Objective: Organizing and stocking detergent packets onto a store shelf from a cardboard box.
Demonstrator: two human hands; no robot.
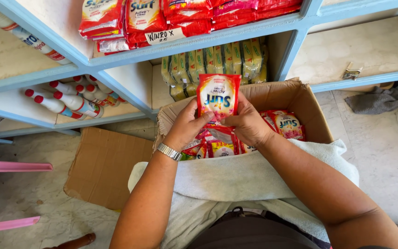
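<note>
Left hand (187, 125) and right hand (247, 123) pinch the lower corners of a small red plastic detergent sachet (218, 96) above an open cardboard box (312, 115); it looks light, floppy, slick, best gripped at edges.

Both arms are bare of sleeves. A silver metal-link wristwatch (169, 151) is worn just below the left hand (187, 125).

glossy plastic sachet (218, 96), matt brown cardboard box (295, 99), soft cloth towel (236, 177)
</note>
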